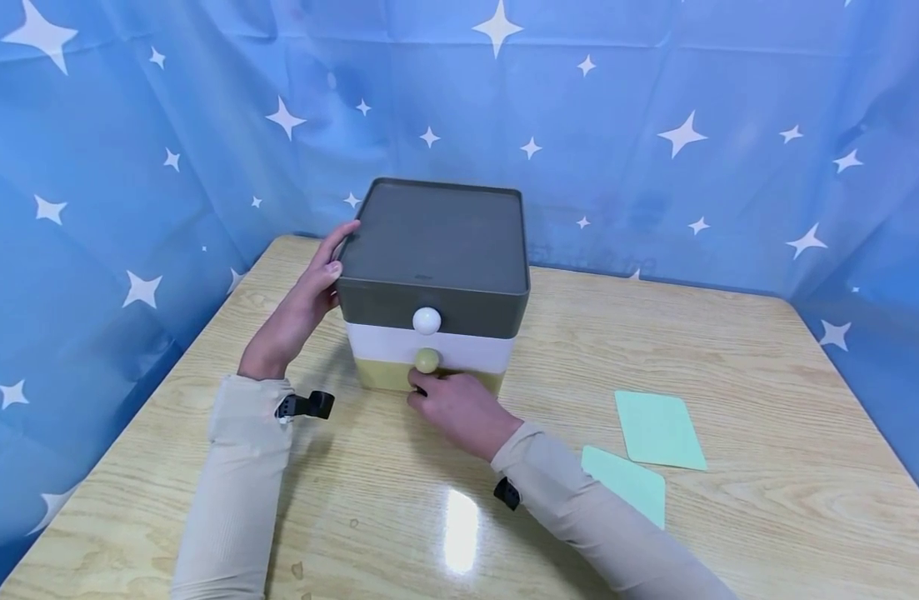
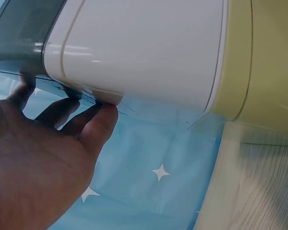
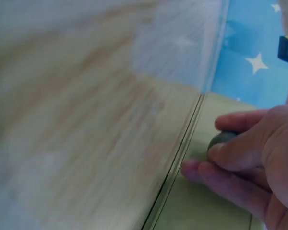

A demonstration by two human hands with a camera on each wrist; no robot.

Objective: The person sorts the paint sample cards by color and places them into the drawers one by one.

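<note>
Dark-grey, white and olive, the 3-tier drawer unit is placed on the surface. Its lowest knob is pinched by the right grip; its side is touched by the left grip, fingers spread, presumably to brace against sliding.

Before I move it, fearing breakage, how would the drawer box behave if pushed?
The drawer box likely keeps its shape, its straight walls looking rigid. Its glossy sides may feel slippery. Its broad, squat build suggests it resists tipping.
</note>
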